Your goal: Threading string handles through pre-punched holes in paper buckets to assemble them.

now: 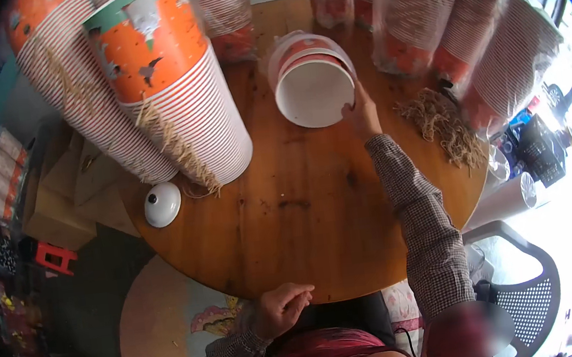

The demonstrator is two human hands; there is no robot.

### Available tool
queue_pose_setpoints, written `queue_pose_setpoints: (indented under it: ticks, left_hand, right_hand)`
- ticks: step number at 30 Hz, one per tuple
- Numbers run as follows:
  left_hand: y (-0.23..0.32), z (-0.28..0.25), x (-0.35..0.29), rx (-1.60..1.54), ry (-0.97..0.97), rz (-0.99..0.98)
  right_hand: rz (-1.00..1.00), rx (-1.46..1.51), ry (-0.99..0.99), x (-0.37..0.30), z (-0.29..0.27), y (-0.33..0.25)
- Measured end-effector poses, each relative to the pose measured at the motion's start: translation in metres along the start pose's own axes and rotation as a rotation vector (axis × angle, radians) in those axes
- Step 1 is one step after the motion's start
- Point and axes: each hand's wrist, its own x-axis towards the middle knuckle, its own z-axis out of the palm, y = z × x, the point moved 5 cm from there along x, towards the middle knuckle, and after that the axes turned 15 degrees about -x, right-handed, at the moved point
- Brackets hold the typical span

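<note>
At the far middle of the table, my right hand (363,112) grips the right rim of a paper bucket (314,95). Its white inside faces me, and a bit of orange print shows above the rim. Clear plastic (276,47) surrounds the far end of this bucket; whether more buckets sit behind it is hidden. My left hand (285,308) rests low, just off the table's near edge. Its fingers are loosely bent, with the index finger stretched out, and nothing shows in them.
Tall stacks of orange-and-white paper buckets (187,112) stand at the left, with twine strands over them. A white lid (163,204) lies nearby. Plastic-wrapped stacks (415,8) line the far right beside a heap of twine (441,127). A grey chair (525,292) stands right of the wooden table (293,241).
</note>
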Motion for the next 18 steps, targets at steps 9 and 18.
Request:
queue_pose_setpoints:
  ticks: [9, 18]
  left_hand:
    - [-0.027, -0.030, 0.141, -0.112, 0.296, 0.086]
    - [-0.053, -0.056, 0.267, 0.068, 0.646, 0.220]
  right_hand:
    - [0.263, 0.419, -0.287, -0.047, -0.035, 0.009]
    - [-0.074, 0.394, -0.116, -0.057, -0.030, 0.004]
